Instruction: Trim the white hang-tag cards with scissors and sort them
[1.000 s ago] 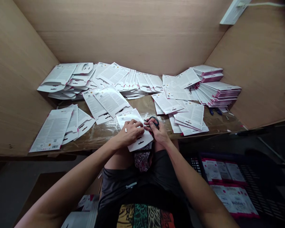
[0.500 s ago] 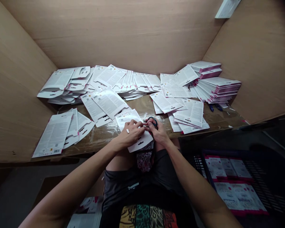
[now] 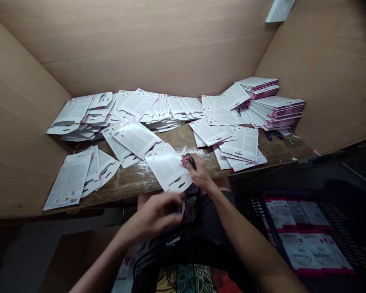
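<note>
White slotted paper envelope (image 3: 163,165) overhangs the brown worktop's (image 3: 131,177) near edge, perhaps for access. Right hand (image 3: 198,171) fingers grip a dark looped tool (image 3: 192,160); left hand (image 3: 157,215) blurs, grip unclear.

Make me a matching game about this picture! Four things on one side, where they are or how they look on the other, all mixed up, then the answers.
Things:
1. right hand
2. left hand
3. dark basket
4. pink-edged stacks

Places and looks:
A. lower than the table, far right
B. gripping a small dark-handled tool
C. piled up by the right wall
D. fingers blurred

Pairs: 1-B, 2-D, 3-A, 4-C
</note>
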A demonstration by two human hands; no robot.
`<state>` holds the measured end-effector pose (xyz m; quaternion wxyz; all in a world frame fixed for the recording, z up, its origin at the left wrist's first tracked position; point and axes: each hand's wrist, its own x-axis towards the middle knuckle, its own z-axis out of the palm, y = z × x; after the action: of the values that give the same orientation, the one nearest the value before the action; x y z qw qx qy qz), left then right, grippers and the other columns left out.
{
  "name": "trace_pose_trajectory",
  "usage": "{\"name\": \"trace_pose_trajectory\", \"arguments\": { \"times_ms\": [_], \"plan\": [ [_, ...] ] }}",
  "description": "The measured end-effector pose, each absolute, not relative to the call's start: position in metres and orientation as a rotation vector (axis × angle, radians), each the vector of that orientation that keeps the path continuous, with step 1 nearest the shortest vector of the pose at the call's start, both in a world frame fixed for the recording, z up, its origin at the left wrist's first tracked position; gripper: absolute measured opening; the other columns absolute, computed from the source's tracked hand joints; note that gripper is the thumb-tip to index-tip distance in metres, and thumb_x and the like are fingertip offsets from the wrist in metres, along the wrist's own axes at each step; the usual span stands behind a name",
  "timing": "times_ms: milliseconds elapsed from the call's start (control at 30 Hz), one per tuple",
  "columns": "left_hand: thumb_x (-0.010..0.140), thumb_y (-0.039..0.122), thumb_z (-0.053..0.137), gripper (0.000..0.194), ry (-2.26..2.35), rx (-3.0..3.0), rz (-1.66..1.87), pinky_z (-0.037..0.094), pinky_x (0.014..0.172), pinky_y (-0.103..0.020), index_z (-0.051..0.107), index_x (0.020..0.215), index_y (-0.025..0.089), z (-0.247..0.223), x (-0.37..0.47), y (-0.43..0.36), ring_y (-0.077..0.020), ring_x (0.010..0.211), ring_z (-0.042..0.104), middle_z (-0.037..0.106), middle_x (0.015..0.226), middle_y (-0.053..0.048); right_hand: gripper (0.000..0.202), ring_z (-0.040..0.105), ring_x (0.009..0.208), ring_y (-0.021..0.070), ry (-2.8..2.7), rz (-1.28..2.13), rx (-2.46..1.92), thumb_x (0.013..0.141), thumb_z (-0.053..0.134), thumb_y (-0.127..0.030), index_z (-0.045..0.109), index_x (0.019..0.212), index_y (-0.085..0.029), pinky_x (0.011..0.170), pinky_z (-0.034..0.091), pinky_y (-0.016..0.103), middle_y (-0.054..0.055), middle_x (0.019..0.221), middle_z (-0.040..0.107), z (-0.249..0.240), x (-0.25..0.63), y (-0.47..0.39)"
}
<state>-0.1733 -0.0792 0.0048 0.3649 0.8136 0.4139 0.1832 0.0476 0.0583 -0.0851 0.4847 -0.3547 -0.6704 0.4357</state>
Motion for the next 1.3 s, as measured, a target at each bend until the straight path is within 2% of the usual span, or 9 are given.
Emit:
{"name": "trace_pose_trajectory", "arguments": {
  "times_ms": [133,267,533,700,900,1000,1067,1167,1300],
  "plan": [
    [0.089,0.06,0.082,0.062,1.646,2.337,0.571,0.04,0.127,-0.068,0.064,0.132,0.019,-0.055,-0.161,-0.065,-0.0469,0.162,0.033,0.049,0.167,-0.021,0.023,0.068,0.116,0.0251,-1.785,0.928,-0.772,0.112,0.052,-0.038,0.068,0.104,-0.024,0.103,0.059,0.043,0.011,0.127,0.068,-0.068,0.062,0.047],
    [0.092,0.058,0.079,0.05,1.544,2.468,0.622,0.043,0.127,-0.065,0.065,0.121,0.02,-0.076,-0.178,-0.044,-0.0442,0.161,0.038,0.059,0.158,-0.019,0.018,0.063,0.123,0.0325,-2.251,0.688,-0.616,0.101,0.073,-0.039,0.069,0.107,-0.022,0.106,0.058,0.05,0.016,0.131,0.062,-0.057,0.086,0.032],
    [0.09,0.06,0.08,0.075,1.532,2.407,0.654,0.044,0.122,-0.068,0.06,0.153,0.024,-0.064,-0.179,-0.043,-0.0465,0.152,0.045,0.063,0.15,-0.018,0.028,0.059,0.119,0.0337,-2.471,0.503,-0.685,0.093,0.083,-0.038,0.067,0.107,-0.019,0.103,0.055,0.051,0.017,0.129,0.06,-0.064,0.081,0.027],
    [0.102,0.033,0.067,0.02,1.594,2.374,0.623,0.043,0.12,-0.067,0.081,0.115,0.027,-0.054,-0.163,-0.035,-0.043,0.148,0.048,0.07,0.135,-0.012,0.033,0.056,0.113,0.0338,-2.567,0.376,-0.687,0.094,0.081,-0.049,0.07,0.108,-0.021,0.1,0.052,0.053,0.016,0.129,0.061,-0.066,0.078,0.024],
    [0.101,0.033,0.073,0.01,0.891,2.129,0.363,0.043,0.123,-0.054,0.081,0.096,0.028,0.014,-0.201,-0.061,-0.0299,0.135,0.066,0.075,0.138,-0.005,0.032,0.055,0.112,0.0322,-2.569,0.423,-0.712,0.091,0.085,-0.047,0.07,0.106,-0.023,0.099,0.051,0.05,0.014,0.128,0.062,-0.066,0.08,0.025],
    [0.104,0.034,0.068,0.036,0.965,1.912,0.422,0.058,0.094,-0.035,0.069,0.071,0.02,0.03,-0.215,-0.073,-0.0214,0.103,0.076,0.081,0.121,-0.007,0.032,0.055,0.112,0.0319,-2.562,0.434,-0.708,0.091,0.086,-0.047,0.069,0.102,-0.023,0.099,0.05,0.05,0.013,0.129,0.063,-0.064,0.079,0.025],
    [0.104,0.031,0.064,0.045,1.2,1.891,0.546,0.055,0.077,-0.03,0.056,0.062,0.017,0.022,-0.21,-0.074,-0.0169,0.086,0.073,0.08,0.115,-0.008,0.03,0.055,0.112,0.0319,-2.548,0.447,-0.715,0.09,0.086,-0.045,0.069,0.102,-0.023,0.099,0.049,0.05,0.013,0.129,0.063,-0.062,0.078,0.025],
    [0.092,0.033,0.078,0.024,1.315,2.064,0.544,0.056,0.081,-0.034,0.062,0.081,0.02,-0.006,-0.195,-0.066,-0.021,0.093,0.07,0.075,0.115,-0.008,0.027,0.055,0.111,0.0319,-2.547,0.47,-0.721,0.092,0.084,-0.044,0.069,0.101,-0.023,0.098,0.05,0.05,0.013,0.128,0.063,-0.06,0.079,0.025],
    [0.095,0.044,0.078,0.028,1.481,2.285,0.627,0.057,0.094,-0.044,0.067,0.11,0.023,-0.043,-0.186,-0.048,-0.0295,0.109,0.064,0.072,0.114,-0.009,0.017,0.056,0.111,0.0326,-2.528,0.528,-0.742,0.094,0.079,-0.036,0.07,0.1,-0.023,0.099,0.051,0.053,0.012,0.128,0.063,-0.06,0.077,0.023]
  ]
}}
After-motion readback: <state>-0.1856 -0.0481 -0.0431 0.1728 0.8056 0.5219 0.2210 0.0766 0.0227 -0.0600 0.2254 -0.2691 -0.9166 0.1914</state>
